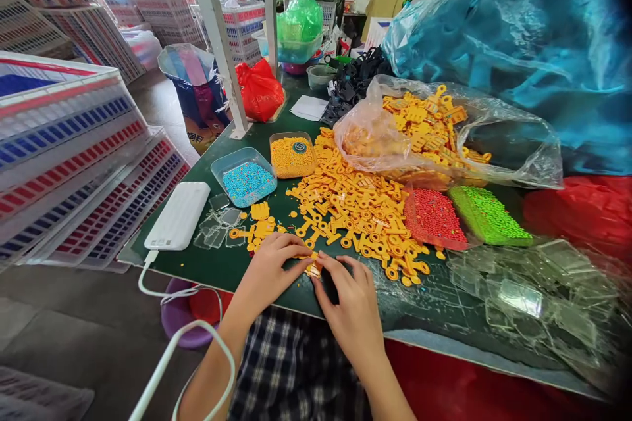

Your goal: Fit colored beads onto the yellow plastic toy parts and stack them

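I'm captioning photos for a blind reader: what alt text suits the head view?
A person's left hand and right hand hold a small yellow piece at a green table. Beyond lies a heap of yellow parts, with blue beads and yellow beads to its left, red beads and green beads to its right.

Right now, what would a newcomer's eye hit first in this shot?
The heap of yellow pieces mid-scene on the green table, by a clear bag. Then the big blue plastic, upper right, and the red granules and green granules right of the heap. In front, left hand and right hand pinch a small yellow piece.
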The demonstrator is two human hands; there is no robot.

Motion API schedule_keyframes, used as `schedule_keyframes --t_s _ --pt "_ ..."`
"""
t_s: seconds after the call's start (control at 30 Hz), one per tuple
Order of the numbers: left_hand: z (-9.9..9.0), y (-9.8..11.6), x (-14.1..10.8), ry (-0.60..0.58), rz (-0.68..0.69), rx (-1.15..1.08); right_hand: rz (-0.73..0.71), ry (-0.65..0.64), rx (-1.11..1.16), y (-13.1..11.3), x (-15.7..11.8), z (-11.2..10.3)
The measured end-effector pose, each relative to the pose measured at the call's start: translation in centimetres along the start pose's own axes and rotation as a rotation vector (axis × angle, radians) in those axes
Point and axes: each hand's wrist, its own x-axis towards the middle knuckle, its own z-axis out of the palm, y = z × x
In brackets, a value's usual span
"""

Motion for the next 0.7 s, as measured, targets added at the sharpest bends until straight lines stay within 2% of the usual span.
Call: schedule_keyframes --t_s 0.23,0.37,0.43,0.57,0.7 --pt "-0.2 0.3 -0.1 -0.043 -0.010 0.043 -0.018 0.002 0.004 0.2 0.0 0.1" --pt "-0.3 0.4 -0.2 -0.063 0.038 0.062 -0.045 0.010 -0.006 0.3 0.0 0.2" --pt "-0.3 0.4 -0.3 -0.027 0.071 0.050 -0.050 0.011 -0.013 0.3 -0.1 0.2" --pt "-0.3 0.3 -0.4 0.145 0.114 -0.038 -0.076 0.018 -0.024 0.1 -0.1 0.0" --pt "-2.0 -0.1 -0.1 0.229 0.105 -0.056 -0.113 0.057 -0.038 0.0 0.1 0.0"
